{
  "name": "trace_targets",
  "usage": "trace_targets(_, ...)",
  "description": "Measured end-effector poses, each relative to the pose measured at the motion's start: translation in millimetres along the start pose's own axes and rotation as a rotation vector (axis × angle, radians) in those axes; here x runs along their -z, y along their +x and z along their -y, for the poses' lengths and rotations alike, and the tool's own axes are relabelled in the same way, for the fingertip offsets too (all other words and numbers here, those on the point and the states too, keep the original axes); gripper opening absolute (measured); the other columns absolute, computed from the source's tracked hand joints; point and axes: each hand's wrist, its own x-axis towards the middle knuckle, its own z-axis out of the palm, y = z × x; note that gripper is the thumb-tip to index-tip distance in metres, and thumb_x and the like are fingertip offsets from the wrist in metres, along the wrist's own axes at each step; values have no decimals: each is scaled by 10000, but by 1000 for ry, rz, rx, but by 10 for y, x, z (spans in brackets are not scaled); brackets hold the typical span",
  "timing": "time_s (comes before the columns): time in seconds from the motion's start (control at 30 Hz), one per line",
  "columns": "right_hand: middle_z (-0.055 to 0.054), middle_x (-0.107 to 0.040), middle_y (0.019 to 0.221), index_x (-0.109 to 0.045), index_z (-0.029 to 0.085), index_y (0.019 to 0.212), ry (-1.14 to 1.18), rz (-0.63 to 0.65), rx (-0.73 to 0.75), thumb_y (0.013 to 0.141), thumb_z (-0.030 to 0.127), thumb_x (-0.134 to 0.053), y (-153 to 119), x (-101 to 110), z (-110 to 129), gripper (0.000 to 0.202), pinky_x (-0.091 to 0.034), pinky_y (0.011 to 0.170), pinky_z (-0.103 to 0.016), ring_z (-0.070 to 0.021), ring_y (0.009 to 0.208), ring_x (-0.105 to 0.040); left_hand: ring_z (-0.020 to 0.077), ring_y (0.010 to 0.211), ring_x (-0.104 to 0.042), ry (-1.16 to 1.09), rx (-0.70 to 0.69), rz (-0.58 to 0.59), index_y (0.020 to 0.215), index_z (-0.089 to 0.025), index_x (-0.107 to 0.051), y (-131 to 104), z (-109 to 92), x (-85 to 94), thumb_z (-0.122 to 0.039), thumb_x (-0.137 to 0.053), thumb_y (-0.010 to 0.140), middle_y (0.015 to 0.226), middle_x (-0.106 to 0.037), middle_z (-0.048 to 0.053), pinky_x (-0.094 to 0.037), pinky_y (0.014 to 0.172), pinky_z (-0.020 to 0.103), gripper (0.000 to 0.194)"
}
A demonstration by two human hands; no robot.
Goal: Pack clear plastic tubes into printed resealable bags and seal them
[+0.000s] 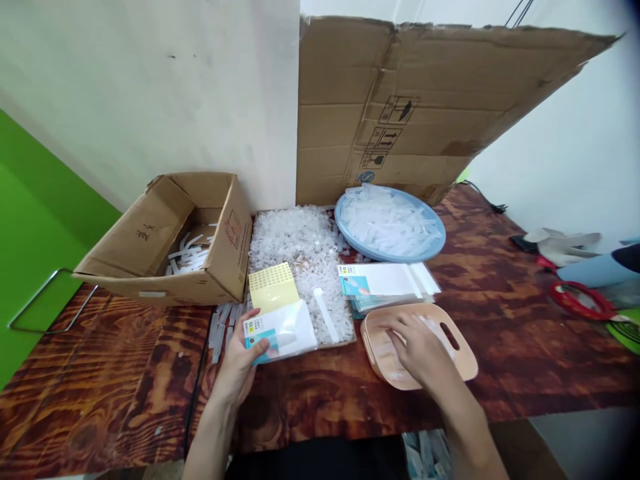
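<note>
My left hand [245, 360] holds a clear packet [293, 330] with a blue-and-white printed card, its thumb on top of the card. Just behind the packet lies a yellow sheet [274, 287] with rows of small dots. My right hand [413, 343] reaches down into a peach plastic basket [465, 360]; its fingertips are over pale pieces inside, and whether they grip one is not clear. A white strip [326, 316] rests on a tray heaped with small clear pieces [295, 233]. More printed packets [387, 281] are stacked behind the basket.
A blue basin [390, 227] full of translucent pieces stands at the back. To the left is an open cardboard box [215, 267] with white strips inside. A large cardboard sheet [400, 113] leans on the wall. Red tape [583, 300] lies at the right.
</note>
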Motion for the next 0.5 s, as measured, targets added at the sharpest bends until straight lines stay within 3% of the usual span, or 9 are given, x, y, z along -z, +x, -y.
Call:
trace_targets(0.13,-89,-644,852,-707,203,746,-355,214,59,900,118,-540,39,-18,-329,243,-388,714,-362,-255,803,-592,181,987,-669,2,5,7,1249,-218,-537,-3,33,-73,-207,-929,621,1130,-687,55,-544,838,229,740)
trace_targets(0.27,-91,-658,905,-665,193,807,-386,231,169,897,106,-541,106,-55,-368,176,-379,652,-336,-236,789,-607,173,928,-673,-14,18,7,1187,-189,-552,-31,88,-159,-213,-918,640,1052,-697,51,-543,788,222,658)
trace_targets(0.4,-62,-666,823,-634,208,863,-32,71,125,963,250,-545,113,4,-268,140,-444,654,-334,-226,737,-618,183,982,-673,-67,20,50,1265,-206,-514,-103,115,-157,-197,-909,664,1134,-686,74,-546,825,236,719)
trace_targets(0.5,-59,-686,910,-617,225,1040,526,-282,-52,920,339,-661,110,-25,26,171,-523,693,-346,-221,774,-654,204,1043,-671,-129,52,114,1315,-223,-492,-146,133,-153,-228,-874,727,1220,-666,95,-551,866,260,700)
